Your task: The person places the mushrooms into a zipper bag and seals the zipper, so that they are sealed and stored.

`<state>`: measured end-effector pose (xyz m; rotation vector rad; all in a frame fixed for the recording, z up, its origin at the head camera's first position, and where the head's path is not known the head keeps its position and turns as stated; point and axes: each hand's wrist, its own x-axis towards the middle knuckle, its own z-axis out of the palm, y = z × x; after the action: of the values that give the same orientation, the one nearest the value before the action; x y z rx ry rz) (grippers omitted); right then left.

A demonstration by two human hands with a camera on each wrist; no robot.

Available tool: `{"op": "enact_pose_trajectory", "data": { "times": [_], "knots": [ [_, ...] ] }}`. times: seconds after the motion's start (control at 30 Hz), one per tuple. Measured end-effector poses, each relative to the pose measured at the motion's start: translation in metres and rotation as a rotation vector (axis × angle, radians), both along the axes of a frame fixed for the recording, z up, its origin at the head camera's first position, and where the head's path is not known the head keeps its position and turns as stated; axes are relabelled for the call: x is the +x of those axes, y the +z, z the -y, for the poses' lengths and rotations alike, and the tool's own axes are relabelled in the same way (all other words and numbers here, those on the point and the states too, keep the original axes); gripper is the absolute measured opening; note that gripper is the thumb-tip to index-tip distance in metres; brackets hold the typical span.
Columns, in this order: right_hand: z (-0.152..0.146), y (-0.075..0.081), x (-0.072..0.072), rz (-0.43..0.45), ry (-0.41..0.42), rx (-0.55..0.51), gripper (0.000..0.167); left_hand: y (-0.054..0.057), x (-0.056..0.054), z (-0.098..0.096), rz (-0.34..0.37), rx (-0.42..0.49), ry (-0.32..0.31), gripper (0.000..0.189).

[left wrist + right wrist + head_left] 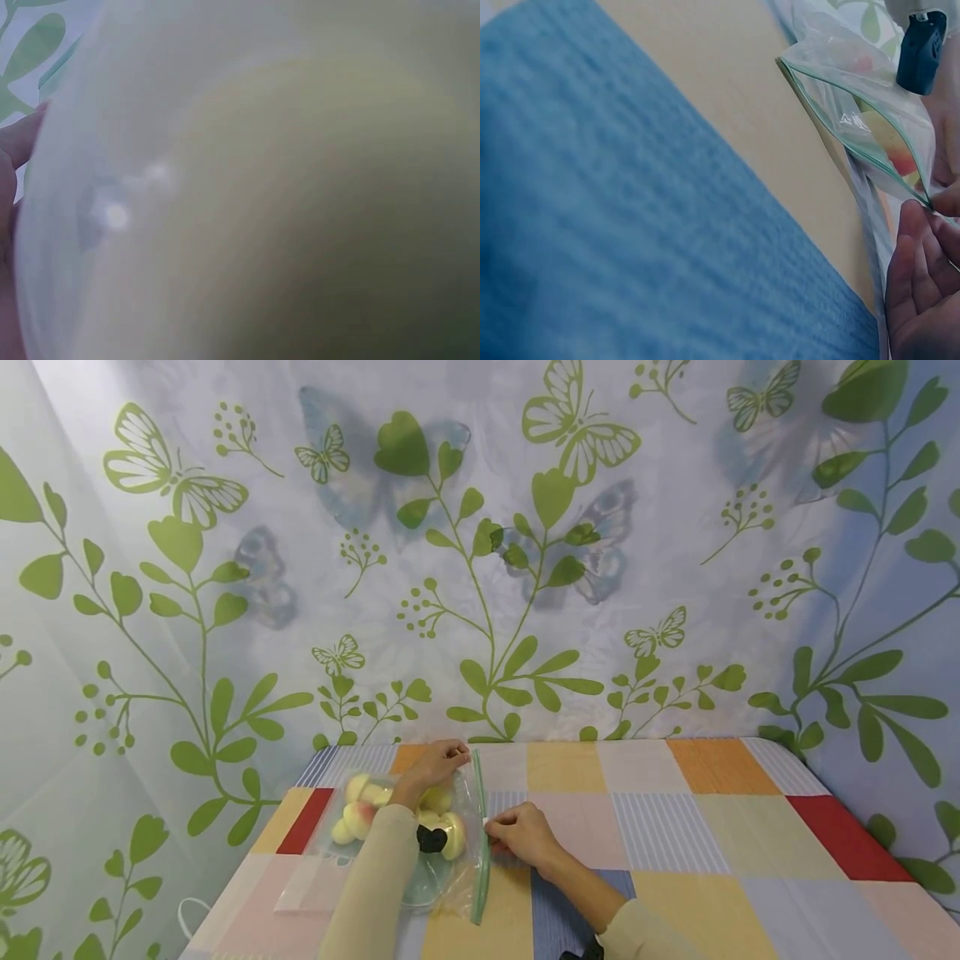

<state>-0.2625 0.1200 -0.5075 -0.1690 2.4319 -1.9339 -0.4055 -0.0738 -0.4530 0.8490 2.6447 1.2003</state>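
Note:
A clear zip bag (442,881) with a green zip strip (482,885) lies flat, its mouth facing right. Inside are several pale yellow, rounded pieces (453,835), one with a red blush (360,817); their kind is unclear. My left hand (437,764) reaches across the bag and grips its far end by the strip. At the middle of the strip, my right hand (527,837) pinches the zip edge between thumb and finger. The right wrist view shows the near part of the bag's mouth (855,127) gaping. Bag plastic and a yellow blur (300,210) fill most of the left wrist view.
A patchwork cloth (675,843) in coloured squares covers the table. Behind it hangs a curtain (480,568) printed with leaves and butterflies. A black wrist camera (431,838) sits over the bag on the left wrist. A white cord (187,914) loops beside the table's left edge.

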Motion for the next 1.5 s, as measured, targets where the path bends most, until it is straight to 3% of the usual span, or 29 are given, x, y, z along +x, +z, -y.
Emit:
{"op": "enact_pose_trajectory", "data": {
  "times": [0.6,1.1,1.5],
  "knots": [
    [0.002,0.003,0.009,-0.005,0.005,0.028,0.014,0.004,-0.001,0.002,0.000,0.041,-0.048,0.015],
    [0.003,0.004,0.019,0.024,0.025,0.037,0.015,0.005,-0.001,-0.003,-0.046,-0.005,-0.035,0.014],
    [0.006,0.001,0.022,0.041,0.022,0.017,0.014,0.007,0.003,-0.003,-0.009,-0.022,-0.011,0.013]
  ]
}}
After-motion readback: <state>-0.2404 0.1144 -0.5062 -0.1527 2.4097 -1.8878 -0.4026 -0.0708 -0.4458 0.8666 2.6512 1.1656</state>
